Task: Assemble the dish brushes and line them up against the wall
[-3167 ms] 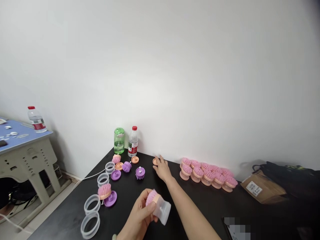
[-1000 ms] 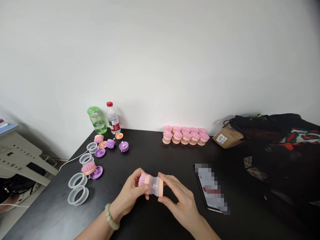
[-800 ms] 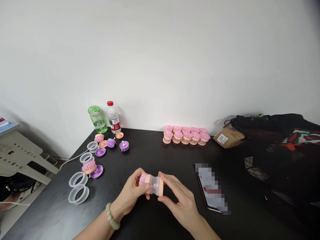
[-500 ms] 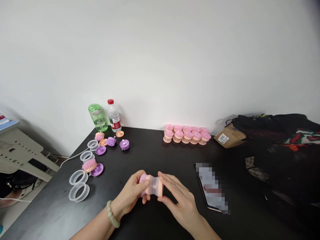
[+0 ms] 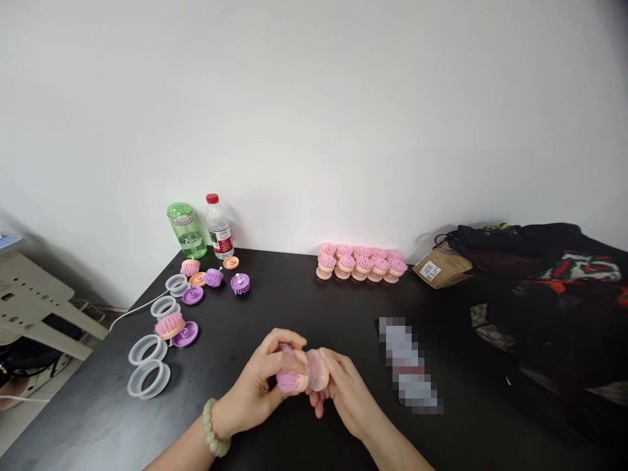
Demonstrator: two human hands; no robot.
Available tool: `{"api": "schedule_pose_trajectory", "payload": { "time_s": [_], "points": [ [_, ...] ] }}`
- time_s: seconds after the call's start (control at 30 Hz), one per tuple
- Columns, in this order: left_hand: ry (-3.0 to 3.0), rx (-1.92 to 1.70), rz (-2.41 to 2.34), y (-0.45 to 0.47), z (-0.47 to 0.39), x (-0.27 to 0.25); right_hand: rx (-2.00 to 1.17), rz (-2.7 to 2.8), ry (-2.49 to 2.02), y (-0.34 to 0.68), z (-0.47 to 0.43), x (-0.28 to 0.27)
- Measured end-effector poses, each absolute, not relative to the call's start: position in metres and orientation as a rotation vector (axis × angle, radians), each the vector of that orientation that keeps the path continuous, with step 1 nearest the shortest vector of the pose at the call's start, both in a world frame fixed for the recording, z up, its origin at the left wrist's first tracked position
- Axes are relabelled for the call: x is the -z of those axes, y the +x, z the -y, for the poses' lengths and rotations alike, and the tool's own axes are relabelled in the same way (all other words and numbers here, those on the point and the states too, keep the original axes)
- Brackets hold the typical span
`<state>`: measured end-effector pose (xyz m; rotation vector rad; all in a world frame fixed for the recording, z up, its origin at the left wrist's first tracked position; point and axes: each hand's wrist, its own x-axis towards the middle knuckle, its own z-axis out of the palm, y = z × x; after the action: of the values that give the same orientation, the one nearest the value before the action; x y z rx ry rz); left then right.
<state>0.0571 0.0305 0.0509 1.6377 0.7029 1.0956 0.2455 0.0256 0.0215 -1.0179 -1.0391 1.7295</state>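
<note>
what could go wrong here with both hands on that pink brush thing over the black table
1. The left hand and right hand hold the pink brush only at the fingers; a slip could drop it on the black table.
2. It might then roll toward the phone lying just beside the right hand.
3. The clear rings sit near the table's left edge; a sweep of the left arm could knock them off.

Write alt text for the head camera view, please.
Two hands, left hand and right hand, grip one pink brush above a black table. Finished brushes line the wall; clear rings lie left.
</note>
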Motion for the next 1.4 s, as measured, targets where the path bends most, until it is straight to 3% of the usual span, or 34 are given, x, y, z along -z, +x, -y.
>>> {"api": "schedule_pose_trajectory", "payload": {
  "time_s": [0.13,0.4,0.6,0.8,1.07,1.23,1.4],
  "points": [
    [1.447,-1.144,-0.641,0.060,-0.031,-0.043,-1.695,1.013,-0.948,0.247,-0.026,-0.029],
    [1.348,-1.136,-0.777,0.063,-0.035,-0.038,-1.318,1.271,-0.969,0.253,-0.024,-0.028],
    [1.672,-1.181,-0.690,0.057,-0.035,-0.035,-1.579,1.136,-0.952,0.251,-0.025,-0.030],
    [1.530,-1.083,-0.855,0.057,-0.038,-0.034,-1.376,1.262,-0.929,0.255,-0.025,-0.030],
    [1.570,-1.177,-0.782,0.052,-0.038,-0.041,-1.381,1.273,-0.967,0.253,-0.026,-0.029],
    [1.297,-1.043,-0.844,0.057,-0.039,-0.041,-1.241,1.433,-0.957,0.255,-0.026,-0.020],
    [1.440,-1.237,-1.119,0.055,-0.063,-0.053,-0.790,1.636,-1.052,0.266,-0.028,-0.005]
  ]
}}
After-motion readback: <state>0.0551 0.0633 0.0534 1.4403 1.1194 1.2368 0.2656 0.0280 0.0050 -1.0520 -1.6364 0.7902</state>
